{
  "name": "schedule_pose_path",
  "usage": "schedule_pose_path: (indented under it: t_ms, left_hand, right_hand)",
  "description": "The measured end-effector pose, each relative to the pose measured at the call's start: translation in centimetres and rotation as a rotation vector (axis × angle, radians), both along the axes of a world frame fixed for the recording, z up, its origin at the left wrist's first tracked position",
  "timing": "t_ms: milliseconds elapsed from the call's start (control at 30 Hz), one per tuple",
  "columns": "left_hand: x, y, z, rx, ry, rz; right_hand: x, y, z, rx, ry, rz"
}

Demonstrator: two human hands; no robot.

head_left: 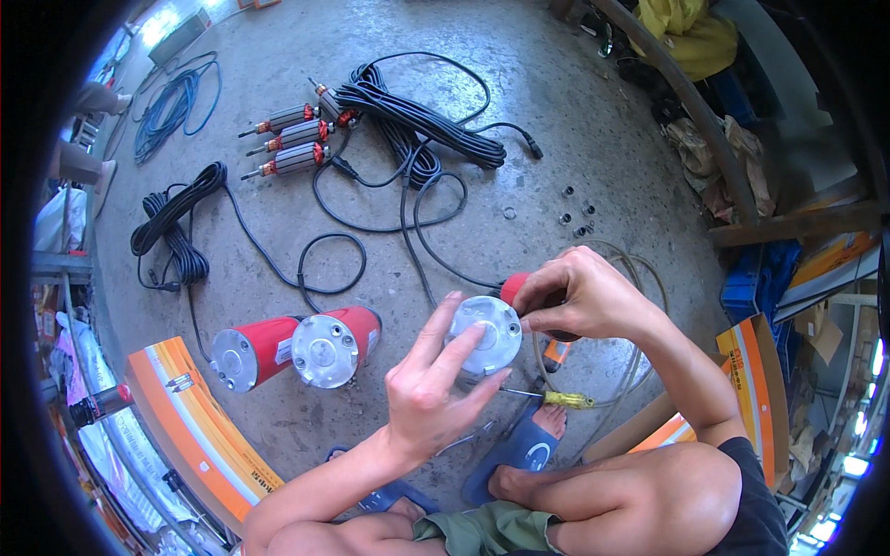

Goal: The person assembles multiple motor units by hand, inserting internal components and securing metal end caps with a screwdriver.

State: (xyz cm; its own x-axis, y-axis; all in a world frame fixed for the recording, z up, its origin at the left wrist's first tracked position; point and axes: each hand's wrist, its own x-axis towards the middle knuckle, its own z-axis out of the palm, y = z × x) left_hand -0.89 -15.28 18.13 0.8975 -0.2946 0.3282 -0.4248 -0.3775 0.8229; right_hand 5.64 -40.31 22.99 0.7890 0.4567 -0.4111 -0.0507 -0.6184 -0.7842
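Toward five o'clock from centre, the motor faces cap-up, long axis foreshortened. Left fingers clasp its rim, widely spread; right fingers bunch alongside, hold unclear. Floor extends toward one; box edge at eight.

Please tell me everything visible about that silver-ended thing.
The silver-ended thing has a round, metallic-looking face with a dark hole near its rim, turned toward the camera. Spread fingers of the left hand touch that face; its red casing is partly hidden by the right hand.
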Motion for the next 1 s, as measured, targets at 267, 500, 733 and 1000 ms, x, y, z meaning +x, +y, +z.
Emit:
schedule_pose_path:
  t_ms: [267, 500, 733, 1000]
  left_hand:
    - [0.1, 0.0, 0.1, 0.024, -0.013, -0.001]
    - [-0.1, 0.0, 0.1, 0.036, 0.038, -0.015]
    - [0.1, 0.2, -0.1, 0.083, -0.041, -0.036]
    - [0.0, 0.4, -0.7, 0.072, -0.063, -0.031]
  right_hand:
    - [0.0, -0.2, -0.5, 0.034, -0.017, 0.002]
    - [0.2, -0.2, -0.6, 0.028, -0.02, 0.022]
    - [0.3, -0.4, -0.2, 0.045, -0.04, -0.02]
    - [-2.1, -3.9, 3.3, 0.143, -0.282, -0.275]
